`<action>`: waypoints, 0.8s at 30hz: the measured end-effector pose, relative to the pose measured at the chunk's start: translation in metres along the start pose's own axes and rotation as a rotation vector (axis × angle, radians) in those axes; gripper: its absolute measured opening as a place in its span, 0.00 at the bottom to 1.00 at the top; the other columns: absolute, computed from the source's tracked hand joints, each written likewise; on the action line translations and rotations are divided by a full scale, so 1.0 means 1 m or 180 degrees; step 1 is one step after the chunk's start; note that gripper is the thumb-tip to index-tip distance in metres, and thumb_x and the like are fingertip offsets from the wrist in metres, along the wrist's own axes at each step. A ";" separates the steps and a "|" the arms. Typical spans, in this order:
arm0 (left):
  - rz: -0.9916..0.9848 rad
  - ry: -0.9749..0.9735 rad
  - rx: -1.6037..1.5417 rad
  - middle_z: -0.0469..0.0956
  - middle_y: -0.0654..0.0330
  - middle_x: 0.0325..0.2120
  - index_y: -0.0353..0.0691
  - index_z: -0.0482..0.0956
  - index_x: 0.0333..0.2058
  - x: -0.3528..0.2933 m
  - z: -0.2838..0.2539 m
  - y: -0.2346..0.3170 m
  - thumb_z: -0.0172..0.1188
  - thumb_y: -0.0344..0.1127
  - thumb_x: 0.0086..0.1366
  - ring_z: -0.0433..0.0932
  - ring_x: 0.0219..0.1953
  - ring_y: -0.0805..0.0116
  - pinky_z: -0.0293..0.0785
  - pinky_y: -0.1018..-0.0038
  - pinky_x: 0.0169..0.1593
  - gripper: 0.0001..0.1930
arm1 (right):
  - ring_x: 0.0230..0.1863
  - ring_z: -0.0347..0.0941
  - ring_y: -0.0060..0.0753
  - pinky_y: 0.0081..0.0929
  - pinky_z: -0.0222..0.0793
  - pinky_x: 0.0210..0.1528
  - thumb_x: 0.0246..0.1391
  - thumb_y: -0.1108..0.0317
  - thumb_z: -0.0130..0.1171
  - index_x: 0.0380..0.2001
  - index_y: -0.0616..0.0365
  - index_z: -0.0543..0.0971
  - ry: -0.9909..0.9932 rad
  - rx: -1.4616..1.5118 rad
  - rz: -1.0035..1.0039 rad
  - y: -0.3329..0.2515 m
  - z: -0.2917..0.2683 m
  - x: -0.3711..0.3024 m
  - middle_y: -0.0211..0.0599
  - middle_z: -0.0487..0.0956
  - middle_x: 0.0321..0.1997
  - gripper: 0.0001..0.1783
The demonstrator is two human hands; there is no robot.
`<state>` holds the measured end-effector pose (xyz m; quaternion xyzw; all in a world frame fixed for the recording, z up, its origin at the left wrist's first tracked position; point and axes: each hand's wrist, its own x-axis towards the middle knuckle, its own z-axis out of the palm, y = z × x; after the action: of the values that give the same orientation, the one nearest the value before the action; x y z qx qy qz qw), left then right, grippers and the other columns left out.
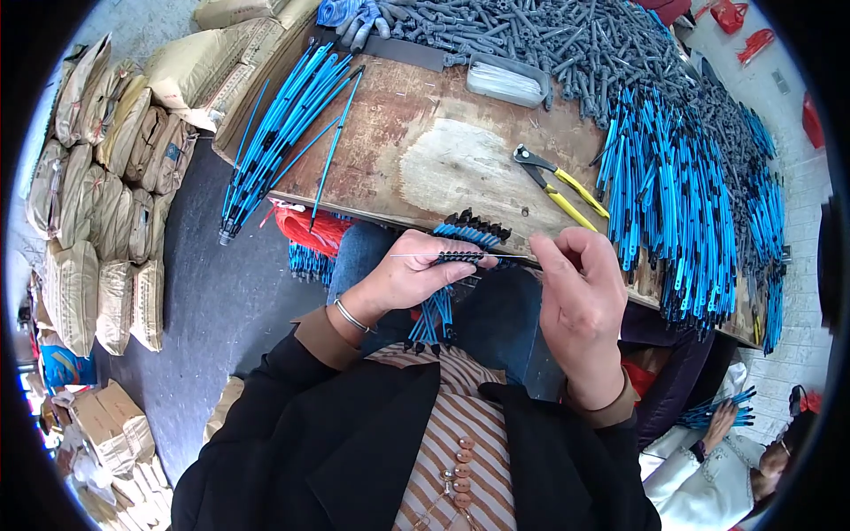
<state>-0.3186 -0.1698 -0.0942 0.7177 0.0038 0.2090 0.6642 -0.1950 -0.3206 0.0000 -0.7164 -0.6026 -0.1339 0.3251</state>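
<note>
My left hand (421, 273) is closed round a bundle of blue rods with black ends (469, 232). The bundle's lower part hangs below the hand, over my lap. A thin pale wire (409, 256) runs across the row of black pieces at my fingers and sticks out on both sides. My right hand (583, 292), fingers curled in a pinch, is at the wire's right end; the exact grip is too small to see well. On the table beyond lie pliers with yellow handles (567, 188). A clear box of thin white strips (506, 83) stands farther back.
Grey plastic parts (531, 35) are heaped along the table's far side. Blue rods (677, 203) lie piled at the right, more (288, 133) at the left corner. Filled sacks (97, 195) stand on the left. At lower right another person's hand (722, 425) holds blue rods.
</note>
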 end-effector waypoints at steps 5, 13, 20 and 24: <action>0.0005 -0.0118 0.0195 0.81 0.58 0.34 0.34 0.77 0.39 -0.001 -0.002 -0.003 0.56 0.26 0.57 0.73 0.22 0.79 0.71 0.81 0.30 0.10 | 0.28 0.69 0.35 0.24 0.65 0.28 0.34 0.87 0.55 0.33 0.63 0.77 -0.0065 0.0318 -0.0037 0.009 0.001 0.007 0.38 0.70 0.28 0.17; -0.0278 -0.0071 -0.0057 0.80 0.52 0.36 0.31 0.77 0.37 -0.002 -0.003 -0.001 0.54 0.23 0.57 0.78 0.36 0.72 0.73 0.77 0.42 0.09 | 0.27 0.69 0.34 0.23 0.65 0.27 0.36 0.87 0.56 0.33 0.63 0.77 -0.0134 0.0513 -0.0165 0.014 0.006 0.012 0.38 0.70 0.27 0.16; -0.0219 -0.0008 -0.0060 0.81 0.60 0.34 0.33 0.77 0.39 -0.001 0.000 -0.001 0.55 0.26 0.58 0.75 0.27 0.80 0.73 0.81 0.34 0.10 | 0.27 0.70 0.36 0.25 0.66 0.27 0.38 0.86 0.57 0.33 0.63 0.77 0.0091 0.0655 -0.0136 0.009 0.019 0.007 0.39 0.71 0.27 0.15; -0.0197 0.0111 -0.0204 0.80 0.58 0.34 0.33 0.77 0.39 0.000 0.002 0.004 0.55 0.26 0.59 0.77 0.35 0.76 0.73 0.78 0.41 0.09 | 0.27 0.70 0.36 0.25 0.66 0.28 0.39 0.85 0.57 0.33 0.64 0.76 0.0261 0.0722 -0.0082 0.006 0.022 0.007 0.40 0.71 0.27 0.13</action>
<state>-0.3192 -0.1723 -0.0904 0.6918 0.0308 0.2009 0.6928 -0.1926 -0.3022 -0.0143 -0.6611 -0.6092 -0.0983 0.4267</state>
